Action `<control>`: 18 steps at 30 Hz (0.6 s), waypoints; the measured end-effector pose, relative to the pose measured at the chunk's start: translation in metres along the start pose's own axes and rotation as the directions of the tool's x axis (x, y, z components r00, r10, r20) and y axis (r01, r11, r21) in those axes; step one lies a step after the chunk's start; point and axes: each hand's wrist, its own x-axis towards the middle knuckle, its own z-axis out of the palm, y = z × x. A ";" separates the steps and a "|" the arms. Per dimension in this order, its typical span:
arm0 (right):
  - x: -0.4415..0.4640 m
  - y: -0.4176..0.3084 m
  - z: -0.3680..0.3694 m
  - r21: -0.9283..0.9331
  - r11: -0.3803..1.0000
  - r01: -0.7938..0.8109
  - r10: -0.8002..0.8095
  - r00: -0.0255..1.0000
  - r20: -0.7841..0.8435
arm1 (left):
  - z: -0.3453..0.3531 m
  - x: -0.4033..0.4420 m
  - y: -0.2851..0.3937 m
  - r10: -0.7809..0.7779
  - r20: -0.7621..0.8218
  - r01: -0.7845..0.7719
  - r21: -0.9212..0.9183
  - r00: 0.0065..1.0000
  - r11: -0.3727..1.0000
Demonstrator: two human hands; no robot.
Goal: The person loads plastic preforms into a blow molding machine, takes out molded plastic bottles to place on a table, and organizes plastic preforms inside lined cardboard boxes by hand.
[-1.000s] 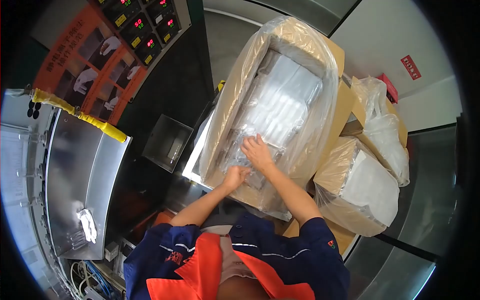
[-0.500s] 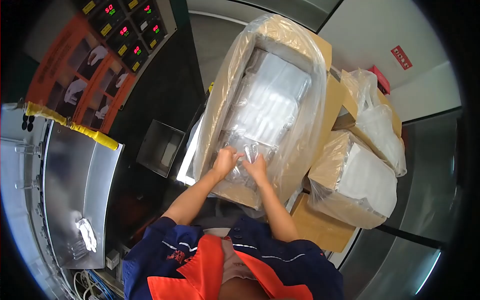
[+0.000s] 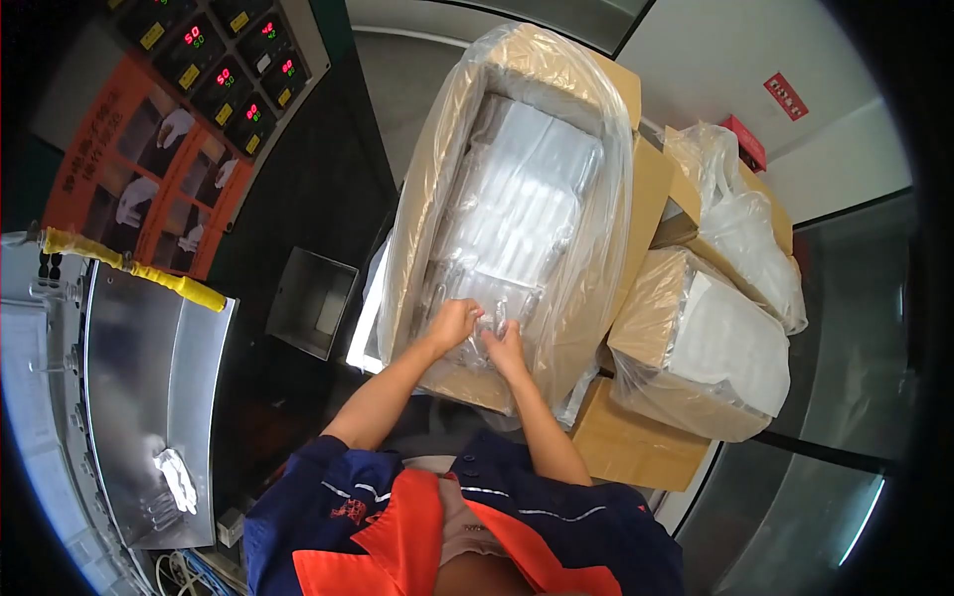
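Observation:
At the near end of a large cardboard box point(image 3: 626, 89) lined with a clear bag, my two hands work close together. My left hand point(image 3: 454, 324) is closed, its fingertips pinched at small clear plastic pieces. Just beside it, my right hand point(image 3: 506, 350) is closed with thumb and fingers on a narrow clear plastic piece point(image 3: 501, 312) that points away from me. Exact shapes are hard to make out through the glare. Further in, a translucent white sheet point(image 3: 527, 189) covers rows of long pieces.
Right of the box stand a bagged carton point(image 3: 641, 323) topped with a white sheet and another bagged carton point(image 3: 740, 223). To the left are a metal bin point(image 3: 313, 303), a steel trough point(image 3: 149, 397) holding a white cloth-like item point(image 3: 177, 481), and a yellow-wrapped rod point(image 3: 134, 266).
The view has shifted slightly, so the surroundings sit a little left and up. My hands stay at the box's near end, with only small finger movements.

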 end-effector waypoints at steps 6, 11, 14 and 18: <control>0.008 0.007 0.006 0.067 0.998 -0.016 0.010 0.996 0.086 | -0.019 0.007 0.030 -0.124 -0.113 0.127 0.018 0.986 0.992; 0.005 -0.034 -0.016 -0.337 0.893 0.297 -0.191 0.930 0.313 | -0.014 0.010 0.016 0.065 -0.004 -0.064 -0.179 0.998 0.982; 0.032 -0.070 -0.037 -0.632 0.654 0.415 -0.318 0.910 0.268 | -0.017 0.004 0.007 0.012 0.113 -0.001 -0.090 0.994 0.996; 0.098 -0.112 -0.076 -0.891 0.173 0.419 -0.639 0.736 0.222 | -0.026 0.002 0.018 0.008 0.260 -0.001 -0.027 0.966 1.000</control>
